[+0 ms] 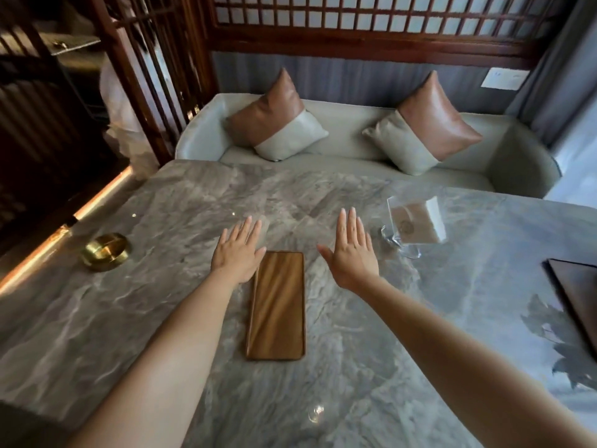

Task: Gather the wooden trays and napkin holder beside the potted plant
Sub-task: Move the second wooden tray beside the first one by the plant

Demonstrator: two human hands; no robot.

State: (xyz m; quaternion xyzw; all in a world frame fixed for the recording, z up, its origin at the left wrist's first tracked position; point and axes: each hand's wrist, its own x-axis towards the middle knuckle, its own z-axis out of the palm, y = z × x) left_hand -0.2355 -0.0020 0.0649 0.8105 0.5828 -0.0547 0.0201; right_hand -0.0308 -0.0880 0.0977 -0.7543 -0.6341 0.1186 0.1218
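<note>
A long narrow wooden tray (277,305) lies flat on the grey marble table (129,318), pointing away from me. My left hand (238,252) hovers with fingers spread just left of the tray's far end, holding nothing. My right hand (351,252) is spread open to the right of that end, also holding nothing. A clear acrylic napkin holder (415,226) with brownish napkins stands beyond my right hand. The corner of a dark wooden tray (578,292) shows at the right edge. The potted plant itself is out of view; only a leafy reflection (562,344) shows on the table.
A round brass ashtray (105,252) sits at the left of the table. A pale sofa (355,150) with two brown-and-grey cushions stands behind the table's far edge. A dark wooden lattice screen (145,76) rises at the back left.
</note>
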